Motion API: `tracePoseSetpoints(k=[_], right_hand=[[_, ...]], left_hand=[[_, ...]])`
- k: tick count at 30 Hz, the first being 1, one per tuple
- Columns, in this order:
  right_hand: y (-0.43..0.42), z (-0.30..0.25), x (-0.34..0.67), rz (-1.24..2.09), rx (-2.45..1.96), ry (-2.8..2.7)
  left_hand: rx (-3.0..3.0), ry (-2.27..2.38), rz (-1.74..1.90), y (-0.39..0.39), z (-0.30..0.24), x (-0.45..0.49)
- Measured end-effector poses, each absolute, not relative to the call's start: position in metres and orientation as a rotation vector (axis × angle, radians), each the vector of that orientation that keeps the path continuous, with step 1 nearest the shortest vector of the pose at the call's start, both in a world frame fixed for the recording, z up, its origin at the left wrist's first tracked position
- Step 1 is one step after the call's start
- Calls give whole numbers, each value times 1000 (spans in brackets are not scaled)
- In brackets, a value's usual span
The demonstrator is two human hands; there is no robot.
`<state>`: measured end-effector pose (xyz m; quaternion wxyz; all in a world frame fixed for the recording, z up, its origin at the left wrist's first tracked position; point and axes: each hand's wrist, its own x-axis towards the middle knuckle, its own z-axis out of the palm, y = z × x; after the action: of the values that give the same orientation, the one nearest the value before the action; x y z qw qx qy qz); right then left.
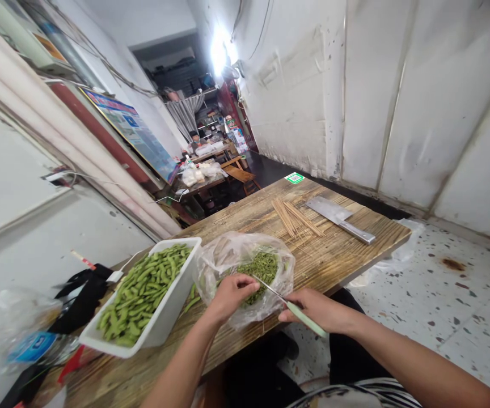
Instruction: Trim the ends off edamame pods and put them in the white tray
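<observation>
My right hand (pixel 313 309) is closed around the pale green handle of a pair of scissors (pixel 307 320), whose thin metal blades point left to my left hand. My left hand (pixel 233 293) has its thumb and fingers pinched together by the blade tips. What it holds, if anything, is hidden. Both hands are over the near side of a clear plastic bag (pixel 213 260), spread open on the table and holding small green clippings (pixel 264 263). To the left stands a white tub (pixel 153 334) heaped with green soybean pods (pixel 151 289).
On the wooden table (pixel 245 218) lie thin wooden skewers (pixel 294 218) and a cleaver (pixel 334 215) at the far right. A few loose pods sit between tub and bag. Plastic packaging (pixel 32 345) and a black bag crowd the left. Another table (pixel 200 181) stands farther back.
</observation>
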<state>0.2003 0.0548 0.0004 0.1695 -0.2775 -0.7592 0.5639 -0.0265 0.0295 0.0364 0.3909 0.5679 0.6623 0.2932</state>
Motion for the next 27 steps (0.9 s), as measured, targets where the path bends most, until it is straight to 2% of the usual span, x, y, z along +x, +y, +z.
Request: tracePoseSetpoints(k=[4,9,12,16,27], right_hand=[[54,2,200,1647,-872,-2140],[52,-2,205,2117,-868,-1791],[50,-4,208,2239,-797,-1645],[46,2,209,2259,-760,-1654],[44,9,200,2236,-792,-1576]], left_hand=[[1333,1574,705,31,40,-27],[958,1370,835,32,42,-27],[737,1289,960,32,41,-26],[597,1242,1087,32,39,-22],[581,1138,1053,23,35,-15]])
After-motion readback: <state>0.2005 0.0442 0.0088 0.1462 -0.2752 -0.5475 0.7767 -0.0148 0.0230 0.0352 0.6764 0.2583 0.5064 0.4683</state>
